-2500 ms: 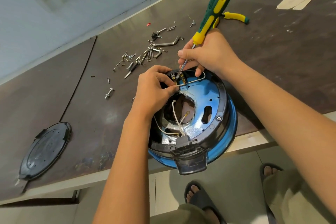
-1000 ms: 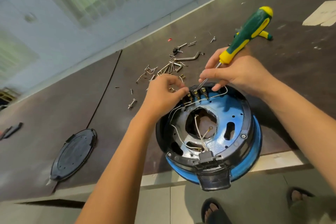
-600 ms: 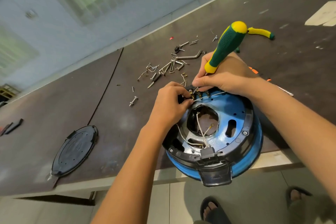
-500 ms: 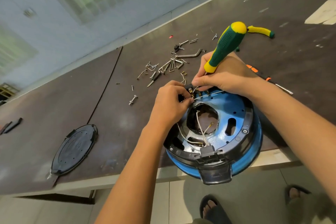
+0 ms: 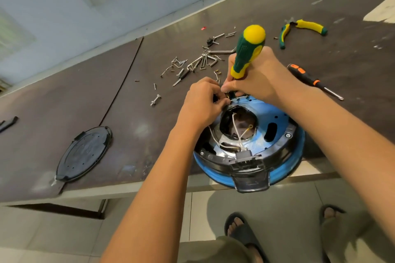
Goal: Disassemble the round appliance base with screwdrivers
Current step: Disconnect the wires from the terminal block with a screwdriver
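Curled left hand (image 5: 203, 104) pinches the terminals (image 5: 229, 96) on the far rim of the round base (image 5: 282, 117), which overhangs the table (image 5: 64, 113) edge. Just beyond, the right hand (image 5: 254, 83) wraps the screwdriver (image 5: 248, 51), tip down at those terminals, handle tilting away.

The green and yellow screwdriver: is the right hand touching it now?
Touching. The head view shows the right hand holding the green and yellow screwdriver, with its fingers curled round the lower end of the handle and no gap between them.
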